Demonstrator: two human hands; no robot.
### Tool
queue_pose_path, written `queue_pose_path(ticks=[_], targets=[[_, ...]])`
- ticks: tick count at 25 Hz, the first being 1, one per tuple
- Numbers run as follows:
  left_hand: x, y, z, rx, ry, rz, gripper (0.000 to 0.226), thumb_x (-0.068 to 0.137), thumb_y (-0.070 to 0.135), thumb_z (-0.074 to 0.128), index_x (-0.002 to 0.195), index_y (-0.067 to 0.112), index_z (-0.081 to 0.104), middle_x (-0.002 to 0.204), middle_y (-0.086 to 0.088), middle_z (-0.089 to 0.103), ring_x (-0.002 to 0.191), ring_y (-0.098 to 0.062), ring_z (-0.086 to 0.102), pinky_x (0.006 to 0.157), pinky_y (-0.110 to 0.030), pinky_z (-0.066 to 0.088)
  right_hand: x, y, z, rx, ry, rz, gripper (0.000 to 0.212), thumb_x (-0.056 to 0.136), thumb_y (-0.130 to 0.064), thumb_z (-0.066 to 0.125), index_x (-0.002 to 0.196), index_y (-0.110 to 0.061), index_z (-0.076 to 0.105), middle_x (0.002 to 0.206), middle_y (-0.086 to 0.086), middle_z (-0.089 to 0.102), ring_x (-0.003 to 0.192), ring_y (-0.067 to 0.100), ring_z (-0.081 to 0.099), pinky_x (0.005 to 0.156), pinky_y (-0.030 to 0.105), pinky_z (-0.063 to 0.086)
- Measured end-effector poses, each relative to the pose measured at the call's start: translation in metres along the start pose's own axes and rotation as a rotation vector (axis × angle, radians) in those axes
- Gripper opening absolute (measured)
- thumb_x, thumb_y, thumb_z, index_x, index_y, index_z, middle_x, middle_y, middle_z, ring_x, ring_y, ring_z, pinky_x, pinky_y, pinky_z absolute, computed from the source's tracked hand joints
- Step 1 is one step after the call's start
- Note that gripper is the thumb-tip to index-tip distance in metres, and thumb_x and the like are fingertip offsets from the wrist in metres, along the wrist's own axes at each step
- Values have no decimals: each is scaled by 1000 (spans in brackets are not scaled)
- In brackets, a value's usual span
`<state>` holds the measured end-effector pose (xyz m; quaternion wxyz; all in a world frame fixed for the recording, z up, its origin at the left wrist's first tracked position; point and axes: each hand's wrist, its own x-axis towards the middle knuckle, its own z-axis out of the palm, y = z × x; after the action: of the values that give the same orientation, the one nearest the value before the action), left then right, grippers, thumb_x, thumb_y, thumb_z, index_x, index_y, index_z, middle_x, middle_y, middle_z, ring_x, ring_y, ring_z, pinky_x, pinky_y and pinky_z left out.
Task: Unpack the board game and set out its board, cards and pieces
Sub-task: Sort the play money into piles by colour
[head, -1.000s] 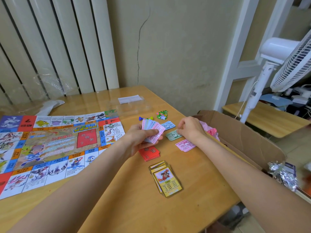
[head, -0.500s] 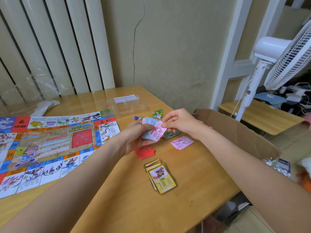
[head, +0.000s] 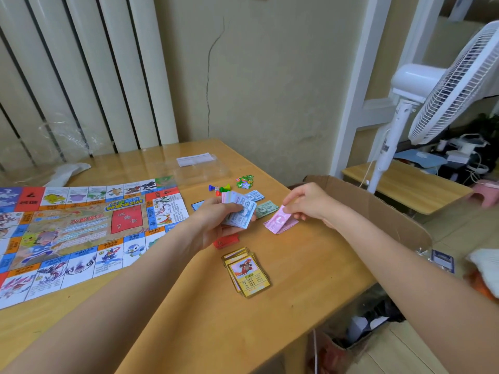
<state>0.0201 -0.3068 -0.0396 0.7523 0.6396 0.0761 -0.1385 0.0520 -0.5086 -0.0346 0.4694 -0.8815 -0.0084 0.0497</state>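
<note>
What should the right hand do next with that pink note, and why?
Probably let go: the right hand pinches a pink note already touching the pink pile on the table, while the left hand holds more play money to sort.

A glossy wooden bench (head: 189, 319) carries the unfolded game board (head: 75, 233) at the left. Near its right edge lie a yellow card stack (head: 247, 275), a red card pile (head: 226, 241), pink notes (head: 279, 224), green notes (head: 266, 208), coloured pawns (head: 220, 188) and a clear plastic tray (head: 202, 168).
</note>
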Motion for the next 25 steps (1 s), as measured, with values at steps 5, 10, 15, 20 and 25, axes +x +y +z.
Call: queue_pose_path(ticks=[5, 10, 15, 20, 25], targets=[[-9, -13, 11, 30, 47, -6, 28, 87, 2, 60, 114, 8, 54, 87, -9, 67, 72, -15, 66, 52, -25, 57, -18, 11, 4, -420, 146, -25, 15, 80, -11, 68, 96, -10, 69, 71, -11, 51, 84, 11, 50, 52, 12, 31], [-10, -11, 16, 42, 76, 33, 23, 86, 4, 62, 107, 12, 56, 82, -4, 64, 71, -11, 61, 52, -21, 54, -21, -22, 14, 59, -50, -171, 16, 84, -24, 68, 83, -8, 66, 70, 4, 59, 54, 11, 52, 49, 21, 39], [-14, 1, 10, -15, -22, 25, 14, 91, 4, 53, 104, 7, 56, 90, -10, 66, 78, -17, 64, 60, -26, 57, -11, -29, 27, 116, -99, -158, 15, 80, -5, 70, 72, -9, 58, 54, 5, 56, 34, 0, 46, 39, 14, 38], [-4, 10, -8, -95, 81, 62, 12, 94, -1, 43, 96, 4, 54, 69, -9, 69, 53, -14, 68, 45, -22, 54, 6, -31, 26, 259, 62, -81, 18, 82, 2, 66, 69, -8, 56, 56, 8, 55, 34, 3, 48, 38, 13, 38], [11, 20, -24, -100, 88, 71, 26, 94, 1, 39, 117, 1, 52, 84, -10, 69, 54, -9, 68, 45, -19, 52, 41, -31, 28, 296, 195, 45, 21, 81, 2, 66, 67, -9, 54, 61, 8, 56, 47, 9, 53, 40, 13, 40]])
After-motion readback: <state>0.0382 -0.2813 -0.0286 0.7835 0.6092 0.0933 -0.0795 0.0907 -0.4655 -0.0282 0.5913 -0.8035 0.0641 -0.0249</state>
